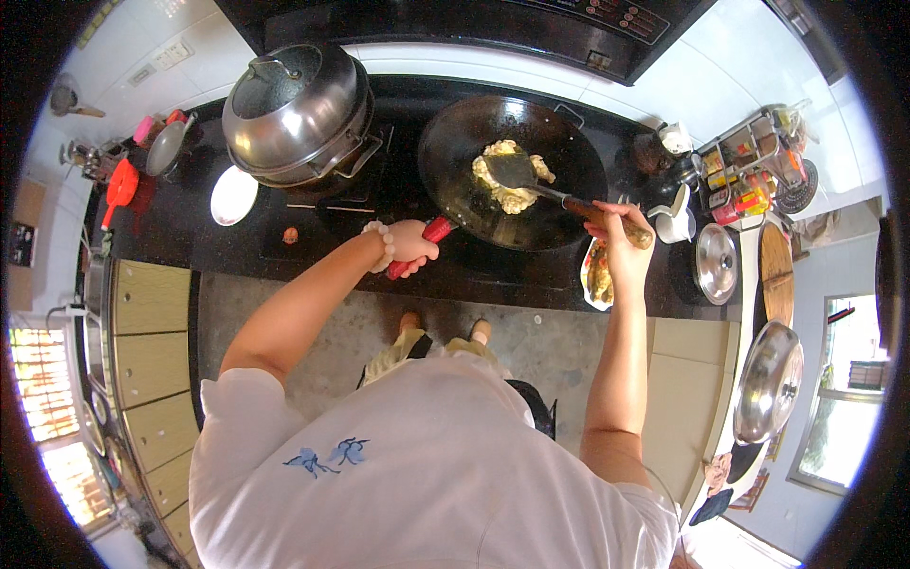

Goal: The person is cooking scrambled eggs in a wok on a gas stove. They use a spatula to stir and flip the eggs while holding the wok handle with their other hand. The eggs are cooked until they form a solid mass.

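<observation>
My left hand (414,244) is closed around the red handle (438,228) of a dark wok (455,156) on the stovetop. A beaded bracelet (387,247) circles that wrist. In my right hand (620,227) is the wooden handle of a wok spatula (604,215). Its metal blade (510,171) lies over pale yellow food, apparently cooked egg (515,202), in the bottom of the wok. Part of the food is hidden under the blade. Just left of my right wrist sits a white plate of cooked food (601,277).
A large lidded steel pot (295,121) stands left of the wok, near a white dish (234,195) and an eggshell piece (290,235). To the right are a white container (675,226), a steel lid (715,263) and a seasoning rack (739,156). A range hood (455,32) overhangs the back.
</observation>
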